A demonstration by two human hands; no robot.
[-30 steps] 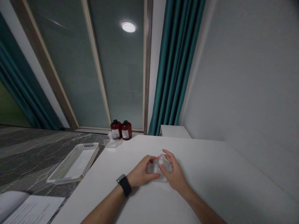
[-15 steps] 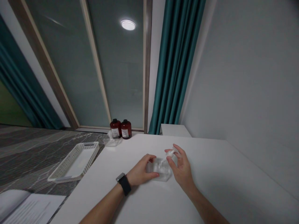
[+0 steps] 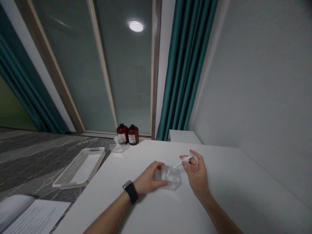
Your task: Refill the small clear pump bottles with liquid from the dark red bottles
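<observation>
My left hand [image 3: 151, 178] grips a clear see-through bottle [image 3: 172, 179] from its left side, thumb in front and fingers behind. The bottle rests on the white table, and its exact shape is hard to make out. To the right and slightly above it, my right hand [image 3: 197, 172] pinches a white pump head [image 3: 186, 159] between thumb and fingers. The pump's thin white stem is tilted, its lower end pointing left toward the bottle's top, apart from it as far as I can see. A watch with a black strap [image 3: 131, 192] is on my left wrist.
Two brown bottles [image 3: 133, 134] with white labels stand at the table's far left corner, beside a clear item [image 3: 118, 148]. Left of the white table [image 3: 209, 208] are a white perforated basket [image 3: 62, 182] and an open booklet [image 3: 46, 211]. A white cabinet [image 3: 184, 136] stands behind.
My right hand has moved right with the pump head, away from the bottle, and more of the stem shows. My left hand keeps its grip on the bottle. The view has shifted slightly.
</observation>
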